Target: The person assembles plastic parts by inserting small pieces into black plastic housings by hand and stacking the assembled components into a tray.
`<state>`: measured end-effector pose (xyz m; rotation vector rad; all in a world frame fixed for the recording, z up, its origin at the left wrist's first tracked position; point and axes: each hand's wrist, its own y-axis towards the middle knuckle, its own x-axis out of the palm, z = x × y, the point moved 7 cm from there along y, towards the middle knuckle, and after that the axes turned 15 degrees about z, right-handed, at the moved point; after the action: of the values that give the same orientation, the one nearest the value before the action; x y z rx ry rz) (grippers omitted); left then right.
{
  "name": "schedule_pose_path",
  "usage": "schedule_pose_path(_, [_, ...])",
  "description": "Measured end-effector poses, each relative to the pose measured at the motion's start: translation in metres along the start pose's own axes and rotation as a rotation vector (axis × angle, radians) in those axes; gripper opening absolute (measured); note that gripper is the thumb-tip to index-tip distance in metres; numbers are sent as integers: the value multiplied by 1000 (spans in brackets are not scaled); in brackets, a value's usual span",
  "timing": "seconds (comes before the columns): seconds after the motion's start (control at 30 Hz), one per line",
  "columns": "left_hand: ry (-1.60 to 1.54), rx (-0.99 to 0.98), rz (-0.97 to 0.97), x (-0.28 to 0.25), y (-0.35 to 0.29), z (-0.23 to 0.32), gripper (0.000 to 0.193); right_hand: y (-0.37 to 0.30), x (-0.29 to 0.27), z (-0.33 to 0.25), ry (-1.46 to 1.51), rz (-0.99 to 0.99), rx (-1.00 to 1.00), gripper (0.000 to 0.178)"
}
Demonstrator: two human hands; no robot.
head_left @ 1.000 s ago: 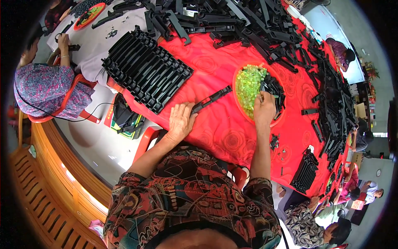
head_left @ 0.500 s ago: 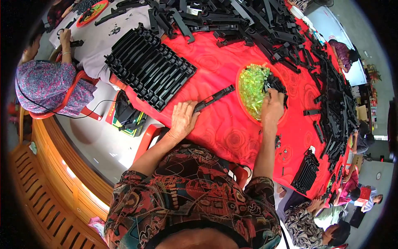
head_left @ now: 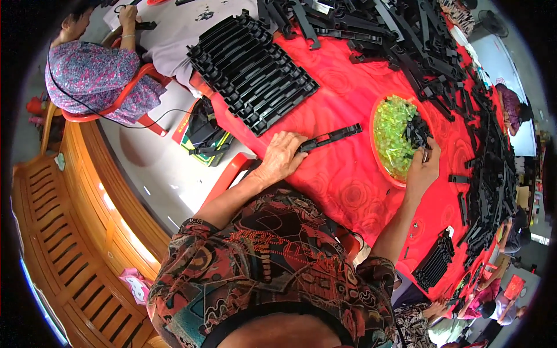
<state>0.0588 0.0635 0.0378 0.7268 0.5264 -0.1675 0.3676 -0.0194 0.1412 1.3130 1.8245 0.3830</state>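
Note:
My left hand [head_left: 281, 156] is closed on one end of a narrow black plastic strip [head_left: 336, 135], which lies slanted across the red tablecloth. To the right stands an oval orange plate [head_left: 373, 142]. Shiny yellow-green pieces [head_left: 390, 132] fill its left part, and small black parts [head_left: 414, 131] are heaped on its right. At the plate's right rim, my right hand [head_left: 424, 167] has its fingertips pinched beside the black parts. What is between those fingers is too small to make out. Beyond my left hand, several black strips lie side by side in a neat row [head_left: 255, 72].
A large loose pile of black strips [head_left: 400, 40] covers the far side and runs down the right. A smaller stack [head_left: 434, 261] lies at the near right. On the left a person [head_left: 96, 75] sits on a red chair, near a wooden bench [head_left: 75, 255]. Others sit along the right.
The whole view has shifted, so the table appears farther right. My right hand has drawn from over the black parts to the plate's right rim. My left hand still holds the strip.

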Motion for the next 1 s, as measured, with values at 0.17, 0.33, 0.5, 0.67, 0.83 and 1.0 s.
schedule_pose_path(0.17, [27,-18,-21,-3,-6,-2,37,-56,41,-49,497,-207,284,10])
schedule_pose_path(0.33, [19,-6,-26,-3,-5,-2,39,-118,98,-51,680,-243,442,13])
schedule_pose_path(0.5, [43,10,16,-5,-5,2,40,-138,115,-52,609,-169,428,14])
schedule_pose_path(0.67, [108,85,85,-9,-5,11,38,-141,111,-58,443,-128,323,14])
schedule_pose_path(0.83, [151,214,47,-5,-1,20,31,-145,108,-69,399,-84,144,13])
schedule_pose_path(1.0, [172,191,23,1,2,18,29,-142,106,-75,397,-39,66,11])
